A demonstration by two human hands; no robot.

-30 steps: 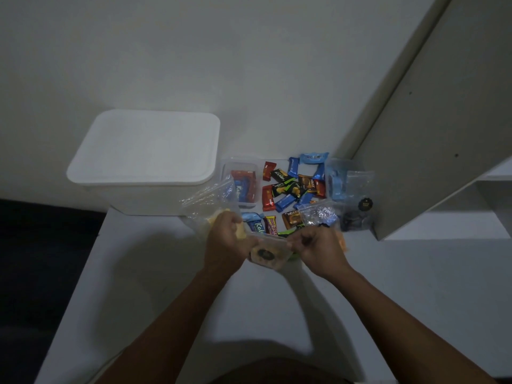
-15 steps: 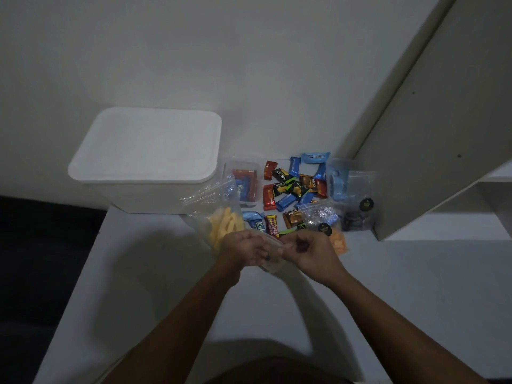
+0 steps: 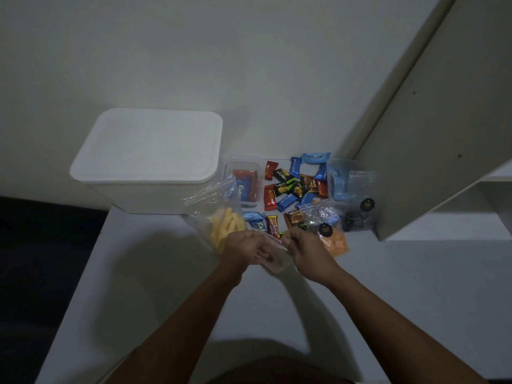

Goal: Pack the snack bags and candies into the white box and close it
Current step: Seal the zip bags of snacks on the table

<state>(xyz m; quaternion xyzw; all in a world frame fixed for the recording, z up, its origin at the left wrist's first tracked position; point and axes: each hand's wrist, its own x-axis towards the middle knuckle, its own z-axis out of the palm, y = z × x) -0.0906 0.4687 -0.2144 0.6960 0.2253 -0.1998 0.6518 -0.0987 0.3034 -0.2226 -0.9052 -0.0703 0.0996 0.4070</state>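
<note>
Both hands are meeting over a white table (image 3: 155, 286), the left hand (image 3: 243, 249) and right hand (image 3: 303, 252) each pinching a small clear bag (image 3: 274, 259). The lidded white box (image 3: 149, 156) is sitting at 10 o'clock from them. Wrapped candies (image 3: 291, 189) and other snack bags (image 3: 329, 231) are lying at 12 to 2 o'clock, with a bag of yellow sticks (image 3: 221, 231) just at 11. The fingers are hiding the held bag's contents.

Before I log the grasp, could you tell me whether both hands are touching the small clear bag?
Touching: the head view shows the left hand and right hand both pinching the small clear bag between them.
</note>
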